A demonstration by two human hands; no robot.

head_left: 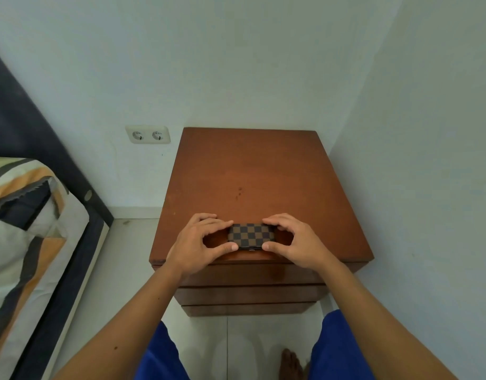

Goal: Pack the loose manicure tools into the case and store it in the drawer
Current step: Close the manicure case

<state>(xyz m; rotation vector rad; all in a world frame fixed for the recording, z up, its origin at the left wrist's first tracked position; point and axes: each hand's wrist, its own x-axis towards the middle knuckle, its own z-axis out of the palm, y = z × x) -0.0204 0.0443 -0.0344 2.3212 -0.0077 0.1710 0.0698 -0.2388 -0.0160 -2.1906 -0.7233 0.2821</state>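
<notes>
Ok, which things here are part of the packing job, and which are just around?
Part of the job:
checkered case, closed, on the nightstand top
left hand and right hand, gripping its two ends
nightstand with its drawers, all shut

Just around:
wall socket
bed with striped bedding

The case (250, 236) is a brown-and-black checkerboard. Under it the surface (252, 171) is reddish-brown wood. Walls (236, 64) are pale blue-white, the socket (148, 134) cream, the bedding (19, 215) striped orange, grey and white, the shorts (337, 349) bright blue.
</notes>
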